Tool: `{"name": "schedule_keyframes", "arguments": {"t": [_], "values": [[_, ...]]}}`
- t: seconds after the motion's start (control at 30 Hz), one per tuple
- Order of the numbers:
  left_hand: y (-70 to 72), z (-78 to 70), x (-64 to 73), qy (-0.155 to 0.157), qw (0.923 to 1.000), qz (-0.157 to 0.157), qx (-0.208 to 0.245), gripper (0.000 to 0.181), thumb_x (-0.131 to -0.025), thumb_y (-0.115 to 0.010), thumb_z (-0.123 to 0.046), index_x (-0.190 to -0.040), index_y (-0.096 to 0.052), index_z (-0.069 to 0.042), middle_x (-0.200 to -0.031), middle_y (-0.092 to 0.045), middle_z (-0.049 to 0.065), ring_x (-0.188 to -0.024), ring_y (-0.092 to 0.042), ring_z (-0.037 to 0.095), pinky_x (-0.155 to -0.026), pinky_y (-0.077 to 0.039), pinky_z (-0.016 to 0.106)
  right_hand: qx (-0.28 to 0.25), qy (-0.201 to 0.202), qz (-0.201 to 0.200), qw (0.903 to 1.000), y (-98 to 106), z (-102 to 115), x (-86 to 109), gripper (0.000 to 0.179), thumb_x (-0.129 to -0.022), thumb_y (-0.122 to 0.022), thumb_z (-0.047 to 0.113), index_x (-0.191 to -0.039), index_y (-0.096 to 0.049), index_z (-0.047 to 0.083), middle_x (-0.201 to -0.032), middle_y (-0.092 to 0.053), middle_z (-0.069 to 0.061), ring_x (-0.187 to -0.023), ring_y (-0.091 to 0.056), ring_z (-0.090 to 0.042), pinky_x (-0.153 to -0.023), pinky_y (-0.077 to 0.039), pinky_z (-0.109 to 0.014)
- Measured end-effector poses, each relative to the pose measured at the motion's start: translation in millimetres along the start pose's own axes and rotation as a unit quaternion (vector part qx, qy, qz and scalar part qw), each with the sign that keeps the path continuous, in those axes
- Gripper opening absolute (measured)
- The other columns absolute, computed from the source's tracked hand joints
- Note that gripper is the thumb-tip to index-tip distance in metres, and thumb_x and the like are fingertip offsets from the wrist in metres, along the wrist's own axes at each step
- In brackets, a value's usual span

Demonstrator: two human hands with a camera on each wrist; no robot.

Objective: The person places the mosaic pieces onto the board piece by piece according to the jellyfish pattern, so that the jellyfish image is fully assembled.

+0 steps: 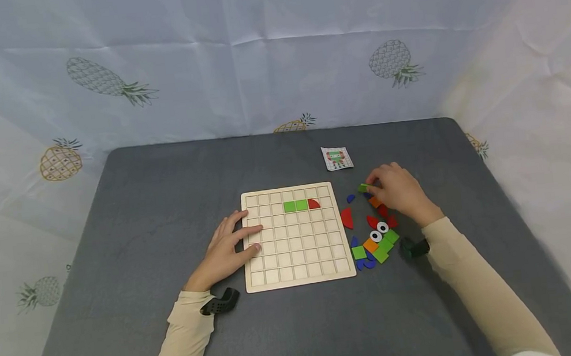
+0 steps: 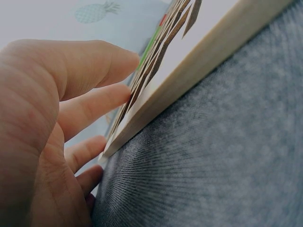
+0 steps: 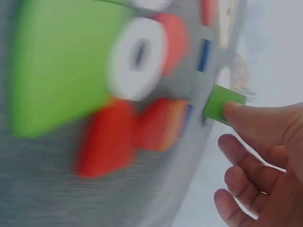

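Board near middle of tabletop; left hand, fingers extended, rests on its left edge. Right hand, well apart, pinches green tile near board's far right corner. Two green squares, one red piece on board. Loose pieces beside right edge; card beyond.

Smooth wooden board, matt woven-looking tabletop, creased cloth backdrop, paper card

Left grip splayed, right grip pinching, forearms apart
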State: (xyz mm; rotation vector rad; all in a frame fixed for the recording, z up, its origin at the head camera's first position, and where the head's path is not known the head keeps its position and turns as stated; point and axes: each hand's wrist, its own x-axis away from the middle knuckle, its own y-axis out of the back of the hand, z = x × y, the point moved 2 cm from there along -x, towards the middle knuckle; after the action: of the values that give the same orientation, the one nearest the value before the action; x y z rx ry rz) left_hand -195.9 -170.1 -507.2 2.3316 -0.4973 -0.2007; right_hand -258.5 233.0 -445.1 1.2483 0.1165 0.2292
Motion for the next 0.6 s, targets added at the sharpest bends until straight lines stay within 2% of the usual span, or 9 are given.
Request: {"name": "schedule_keyframes", "arguments": {"t": [0.13, 0.23, 0.47, 0.6], "values": [[-1.0, 1.0, -0.1, 0.002, 1.0000, -0.003, 0.001, 0.046, -0.095, -0.071, -0.032, -0.139, -0.064, -0.021, -0.167, -0.028, 0.007, -0.159, -0.010, 0.035, -0.125, -0.005, 0.065, -0.109, -0.018, -0.008, 0.9938, 15, 8, -11.5, 0.023, -0.100, -0.064, 0.019, -0.115, -0.069, 0.002, -0.106, -0.069, -0.017, -0.091, -0.060, -0.029, -0.073, -0.053, -0.041], [-0.6, 1.1, 0.6, 0.003, 1.0000, -0.005, 0.002, 0.046, -0.094, -0.071, -0.032, -0.138, -0.065, -0.021, -0.167, -0.028, 0.007, -0.159, -0.010, 0.035, -0.125, -0.005, 0.065, -0.164, -0.012, -0.007, 0.9864, 22, 24, -22.8, 0.025, -0.102, -0.062, 0.022, -0.120, -0.068, 0.004, -0.109, -0.069, -0.016, -0.093, -0.063, -0.028, -0.078, -0.053, -0.039], [0.2, 1.0, 0.8, 0.000, 1.0000, -0.001, 0.001, 0.047, -0.094, -0.072, -0.033, -0.139, -0.064, -0.022, -0.167, -0.027, 0.007, -0.159, -0.009, 0.035, -0.126, -0.005, 0.065, -0.184, 0.026, 0.022, 0.9824, 21, 69, -48.3, 0.025, -0.103, -0.060, 0.025, -0.116, -0.073, 0.008, -0.108, -0.070, -0.012, -0.087, -0.058, -0.025, -0.073, -0.048, -0.036], [-0.1, 0.3, 0.2, -0.002, 1.0000, 0.001, -0.001, 0.047, -0.094, -0.072, -0.032, -0.139, -0.064, -0.022, -0.167, -0.027, 0.007, -0.159, -0.009, 0.035, -0.126, -0.005, 0.065, -0.189, 0.047, 0.049, 0.9796, 14, 90, -60.2, 0.023, -0.103, -0.061, 0.024, -0.116, -0.073, 0.009, -0.107, -0.071, -0.011, -0.086, -0.060, -0.023, -0.080, -0.050, -0.041]]}}
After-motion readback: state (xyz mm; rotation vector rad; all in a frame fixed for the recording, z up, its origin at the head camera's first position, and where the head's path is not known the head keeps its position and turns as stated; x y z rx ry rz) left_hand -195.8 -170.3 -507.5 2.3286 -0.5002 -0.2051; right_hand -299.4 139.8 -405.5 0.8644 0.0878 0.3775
